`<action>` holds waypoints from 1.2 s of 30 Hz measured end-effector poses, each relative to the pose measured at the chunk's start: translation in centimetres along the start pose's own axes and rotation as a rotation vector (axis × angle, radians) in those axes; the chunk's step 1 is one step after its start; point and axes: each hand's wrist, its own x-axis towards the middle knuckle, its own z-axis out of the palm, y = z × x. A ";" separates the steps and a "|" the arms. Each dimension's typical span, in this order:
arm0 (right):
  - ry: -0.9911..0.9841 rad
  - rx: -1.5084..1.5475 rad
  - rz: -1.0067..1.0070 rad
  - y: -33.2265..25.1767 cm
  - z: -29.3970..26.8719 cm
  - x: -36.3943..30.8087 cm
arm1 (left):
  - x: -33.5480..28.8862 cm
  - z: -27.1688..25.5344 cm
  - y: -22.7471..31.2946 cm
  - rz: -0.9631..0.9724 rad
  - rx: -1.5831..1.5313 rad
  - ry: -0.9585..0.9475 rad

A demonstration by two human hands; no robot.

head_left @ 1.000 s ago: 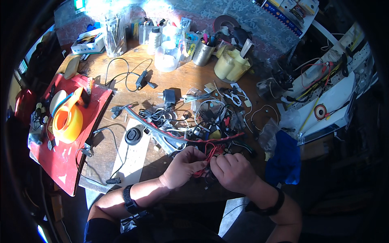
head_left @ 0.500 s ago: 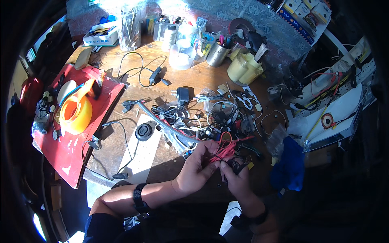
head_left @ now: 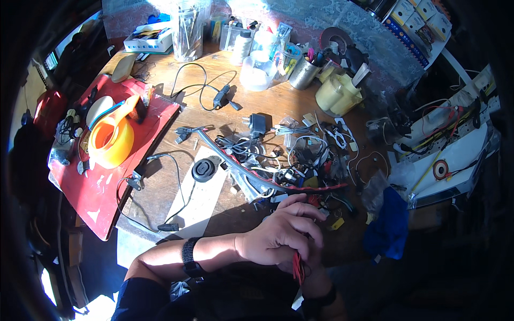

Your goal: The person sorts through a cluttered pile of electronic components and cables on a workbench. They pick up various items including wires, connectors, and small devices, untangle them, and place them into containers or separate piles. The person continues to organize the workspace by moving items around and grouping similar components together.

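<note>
My left hand [head_left: 279, 234] is bent over at the near edge of the table, fingers curled. A bundle of thin red wire [head_left: 298, 267] comes out under those fingers and hangs down, with a whitish end [head_left: 297, 299] at the bottom. Behind the bundle is my right hand [head_left: 316, 267], close against the left; its fingers are hidden. Beyond my hands, a long grey cable [head_left: 230, 159] with a red-and-black stretch [head_left: 321, 188] lies along a heap of tangled cables and small parts [head_left: 308, 152]. A yellow tag [head_left: 337, 223] lies just past my fingers.
A red board [head_left: 101, 206] on the left carries a yellow-orange tape-dispenser-like thing [head_left: 111, 142]. A black round disc [head_left: 204, 169] lies on a white strip. A black adapter [head_left: 257, 124], loose cords and several tubs [head_left: 257, 75] stand farther back. Blue cloth [head_left: 386, 224] hangs right.
The red wire bundle has come down and nearer to me. My left hand has turned over and now covers the right hand's fingers. The whole view has shifted slightly.
</note>
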 end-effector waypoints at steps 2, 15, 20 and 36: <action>-0.310 -0.082 0.035 -1.0 -0.2 0.2 | -0.2 0.1 0.1 0.023 0.189 0.026; -0.160 -0.744 -0.134 -2.8 -2.7 -1.7 | 0.2 0.3 0.2 0.045 0.018 -0.234; 0.089 -0.683 -0.159 -4.7 -1.2 -2.3 | 2.1 -0.5 4.3 -0.057 -0.089 -0.089; 0.402 -0.310 -0.310 -6.9 -4.7 -3.7 | 0.3 3.9 10.6 -0.226 -1.627 -0.727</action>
